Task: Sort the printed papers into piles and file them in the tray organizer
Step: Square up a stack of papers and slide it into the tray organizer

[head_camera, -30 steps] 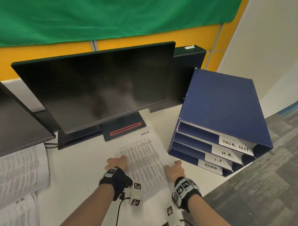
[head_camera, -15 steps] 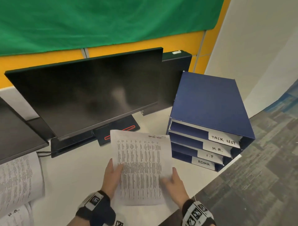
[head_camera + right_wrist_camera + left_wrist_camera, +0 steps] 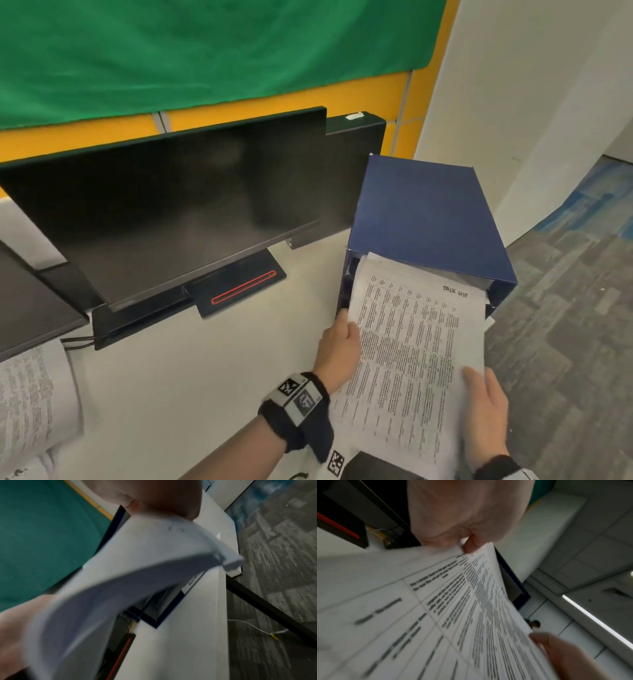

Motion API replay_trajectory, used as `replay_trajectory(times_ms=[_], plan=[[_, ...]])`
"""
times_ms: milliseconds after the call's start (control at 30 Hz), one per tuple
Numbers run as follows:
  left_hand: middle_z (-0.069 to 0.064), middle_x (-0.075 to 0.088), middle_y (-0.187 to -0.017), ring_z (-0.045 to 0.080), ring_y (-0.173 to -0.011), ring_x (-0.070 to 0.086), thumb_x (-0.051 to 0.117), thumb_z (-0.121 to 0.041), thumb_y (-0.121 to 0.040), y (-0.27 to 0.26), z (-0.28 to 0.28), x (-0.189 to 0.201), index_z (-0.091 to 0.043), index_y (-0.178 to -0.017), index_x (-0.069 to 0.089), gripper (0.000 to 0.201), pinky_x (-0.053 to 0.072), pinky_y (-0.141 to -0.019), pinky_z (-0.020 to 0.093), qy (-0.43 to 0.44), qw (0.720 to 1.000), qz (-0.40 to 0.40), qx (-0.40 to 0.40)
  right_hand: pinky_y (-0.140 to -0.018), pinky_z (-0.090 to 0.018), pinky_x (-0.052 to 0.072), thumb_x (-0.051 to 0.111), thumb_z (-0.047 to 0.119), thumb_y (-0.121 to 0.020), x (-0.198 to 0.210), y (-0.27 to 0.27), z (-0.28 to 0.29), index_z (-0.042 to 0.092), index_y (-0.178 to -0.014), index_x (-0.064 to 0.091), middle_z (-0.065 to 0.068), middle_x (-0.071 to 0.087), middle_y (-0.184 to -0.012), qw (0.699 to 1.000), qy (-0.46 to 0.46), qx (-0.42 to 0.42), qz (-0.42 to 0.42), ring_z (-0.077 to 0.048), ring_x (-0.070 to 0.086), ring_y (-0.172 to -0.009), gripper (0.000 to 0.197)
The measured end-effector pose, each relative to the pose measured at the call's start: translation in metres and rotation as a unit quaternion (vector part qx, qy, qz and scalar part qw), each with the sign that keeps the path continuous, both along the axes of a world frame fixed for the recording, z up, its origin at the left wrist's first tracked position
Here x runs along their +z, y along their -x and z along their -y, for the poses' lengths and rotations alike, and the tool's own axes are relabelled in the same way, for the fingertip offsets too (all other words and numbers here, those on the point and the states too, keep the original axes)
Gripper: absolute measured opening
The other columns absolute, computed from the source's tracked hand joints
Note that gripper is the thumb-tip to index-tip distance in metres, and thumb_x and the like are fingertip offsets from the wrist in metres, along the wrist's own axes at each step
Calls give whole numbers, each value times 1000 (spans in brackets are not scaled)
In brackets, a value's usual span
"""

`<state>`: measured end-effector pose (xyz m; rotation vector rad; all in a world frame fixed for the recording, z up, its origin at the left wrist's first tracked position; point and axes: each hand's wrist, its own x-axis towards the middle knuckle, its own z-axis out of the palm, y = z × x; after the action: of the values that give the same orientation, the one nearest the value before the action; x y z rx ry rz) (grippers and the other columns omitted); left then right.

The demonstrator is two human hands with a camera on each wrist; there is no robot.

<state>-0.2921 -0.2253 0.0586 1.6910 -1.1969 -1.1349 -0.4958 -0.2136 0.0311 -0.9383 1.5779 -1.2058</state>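
A stack of printed papers (image 3: 411, 346) headed "TASK LIST" is held in the air, its far edge inside the top slot of the blue tray organizer (image 3: 424, 216). My left hand (image 3: 339, 346) pinches the stack's left edge, thumb on top. My right hand (image 3: 486, 411) grips the near right corner. In the left wrist view the left hand (image 3: 467, 545) pinches the sheets (image 3: 436, 615), and the right hand (image 3: 565, 654) shows at the lower right. From below, the right wrist view shows the bent stack (image 3: 137, 581) before the organizer (image 3: 164, 608). The lower tray labels are hidden behind the papers.
A dark monitor (image 3: 164, 212) stands on the white desk (image 3: 191, 370), left of the organizer. More printed papers (image 3: 30, 401) lie at the desk's left edge. The desk edge and grey carpet (image 3: 565, 342) are on the right.
Both hands lifted the stack off the desk and carried it right and forward. Its far edge has gone into the organizer's top slot.
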Motion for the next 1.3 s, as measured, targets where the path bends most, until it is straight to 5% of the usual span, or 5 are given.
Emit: replay_trajectory(times_ms=[600, 667, 800, 933, 1300], plan=[[14, 69, -101, 30, -93, 67, 35, -18, -95, -9, 85, 27, -10, -102, 61, 29, 54, -87, 45, -65, 992, -93, 52, -47, -24, 33, 63, 64, -74, 39, -13, -13, 20, -125, 58, -4, 60, -65, 830, -102, 279, 471, -13, 42, -44, 67], [12, 69, -101, 28, -93, 67, 34, -19, -95, -10, 84, 26, -12, -101, 62, 29, 55, -88, 44, -59, 992, -96, 59, -58, -27, 35, 33, 68, -89, 28, -3, -22, 24, -144, 33, -6, 62, -102, 926, -53, 171, 332, -16, 43, -59, 70], [12, 68, -103, 28, -95, 66, 33, -17, -95, -9, 86, 24, -11, -101, 61, 30, 53, -90, 46, -54, 992, -90, 69, -42, -23, 34, 69, 39, -81, 40, -24, -20, 20, -125, 50, -4, 55, -65, 845, -109, 297, 431, -12, 38, -44, 51], [13, 69, -101, 30, -94, 66, 38, -27, -93, -12, 82, 32, -13, -93, 62, 28, 53, -90, 49, -65, 991, -100, 54, -36, -19, 46, 63, 5, -82, 53, -40, 5, 14, -114, 57, -2, 59, -54, 929, -90, 124, 336, -9, 53, -38, 33], [12, 67, -90, 26, -79, 66, 33, -39, -99, -89, 32, 17, -7, -102, 61, 43, 55, -70, 34, -39, 989, -82, 120, -99, -26, 39, 46, 34, -96, 86, -70, 119, 16, -118, 62, 4, 68, -108, 968, -72, 37, 236, -19, 56, -119, 32]])
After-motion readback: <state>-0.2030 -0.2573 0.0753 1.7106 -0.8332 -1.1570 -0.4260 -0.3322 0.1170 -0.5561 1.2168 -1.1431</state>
